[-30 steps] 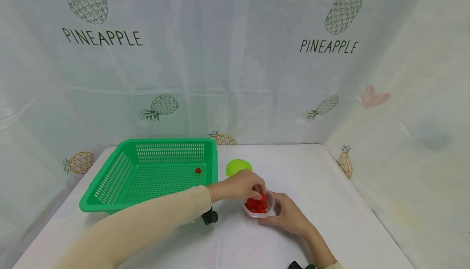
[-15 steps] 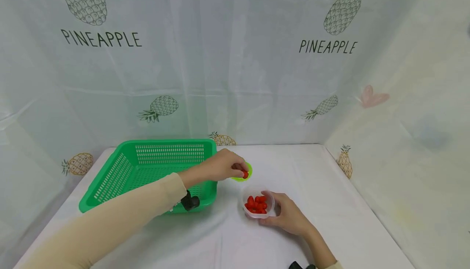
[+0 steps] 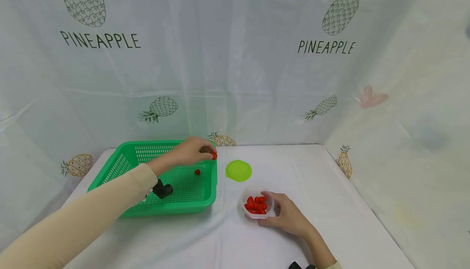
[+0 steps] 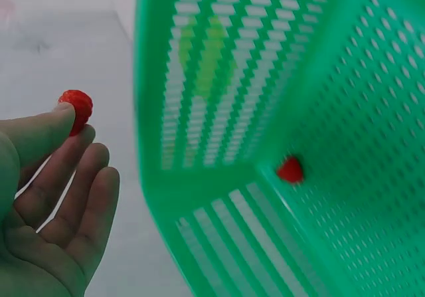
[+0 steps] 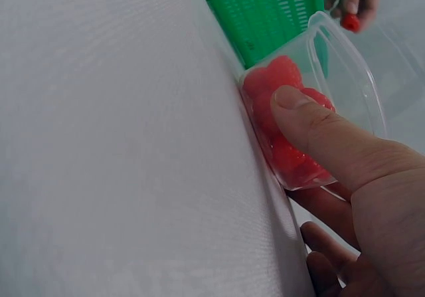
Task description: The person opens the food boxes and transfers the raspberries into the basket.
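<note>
My left hand (image 3: pixel 191 151) pinches a red raspberry (image 4: pixel 78 109) between thumb and fingertips, over the right side of the green basket (image 3: pixel 176 210). Its other fingers are spread and loosely bent in the left wrist view. Another raspberry (image 3: pixel 197 172) lies on the basket floor toward the right wall. On the table, my right hand (image 3: pixel 288 216) grips a small clear plastic container (image 5: pixel 358 64), thumb along one wall and fingers around the other side. Several raspberries (image 3: pixel 256 205) are gathered in the bottom of that container.
A lime-green lid (image 3: pixel 238 171) lies flat between basket and container. White cloth covers the table (image 3: pixel 312 171). Behind it hangs a pineapple-print curtain (image 3: pixel 235 56), and a similar sheet borders the right side.
The left hand has lifted a raspberry out of the container and carried it left and away, past the lid, to the basket's right rim. The right hand stays at the container.
</note>
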A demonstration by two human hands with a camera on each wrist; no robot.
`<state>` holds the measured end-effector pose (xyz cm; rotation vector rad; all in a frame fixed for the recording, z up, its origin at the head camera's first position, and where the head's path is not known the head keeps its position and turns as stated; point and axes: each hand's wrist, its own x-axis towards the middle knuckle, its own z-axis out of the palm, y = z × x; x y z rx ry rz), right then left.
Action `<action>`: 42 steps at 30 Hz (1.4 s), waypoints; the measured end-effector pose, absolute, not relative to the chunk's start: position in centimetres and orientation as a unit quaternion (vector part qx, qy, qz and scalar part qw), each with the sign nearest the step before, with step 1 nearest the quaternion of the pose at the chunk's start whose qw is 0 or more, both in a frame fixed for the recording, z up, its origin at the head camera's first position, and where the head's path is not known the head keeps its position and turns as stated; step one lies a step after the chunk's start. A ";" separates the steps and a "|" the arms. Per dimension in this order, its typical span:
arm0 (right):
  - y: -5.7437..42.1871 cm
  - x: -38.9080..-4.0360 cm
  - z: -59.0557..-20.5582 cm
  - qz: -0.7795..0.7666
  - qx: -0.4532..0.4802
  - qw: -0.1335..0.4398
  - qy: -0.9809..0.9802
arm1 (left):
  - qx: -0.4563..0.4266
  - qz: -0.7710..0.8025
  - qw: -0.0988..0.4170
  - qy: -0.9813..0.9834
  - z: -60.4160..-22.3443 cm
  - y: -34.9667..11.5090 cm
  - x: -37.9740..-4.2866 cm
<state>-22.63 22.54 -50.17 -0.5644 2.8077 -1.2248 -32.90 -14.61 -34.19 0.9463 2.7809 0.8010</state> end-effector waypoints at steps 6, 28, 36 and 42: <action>22.5 -22.6 -50.2 -0.397 -0.174 0.017 0.901 | 0.292 0.252 0.046 0.922 -34.7 -17.3 -34.1; 22.6 -22.7 -50.2 -0.409 -0.176 0.020 0.895 | 0.258 0.196 0.097 0.941 -39.3 -21.2 -36.2; 22.7 -22.8 -50.3 -0.396 -0.186 0.007 0.899 | 0.257 0.200 0.109 0.939 -39.7 -21.3 -36.2; 22.7 -22.9 -50.3 -0.392 -0.196 0.007 0.899 | 0.258 0.202 0.115 0.938 -40.3 -21.2 -36.2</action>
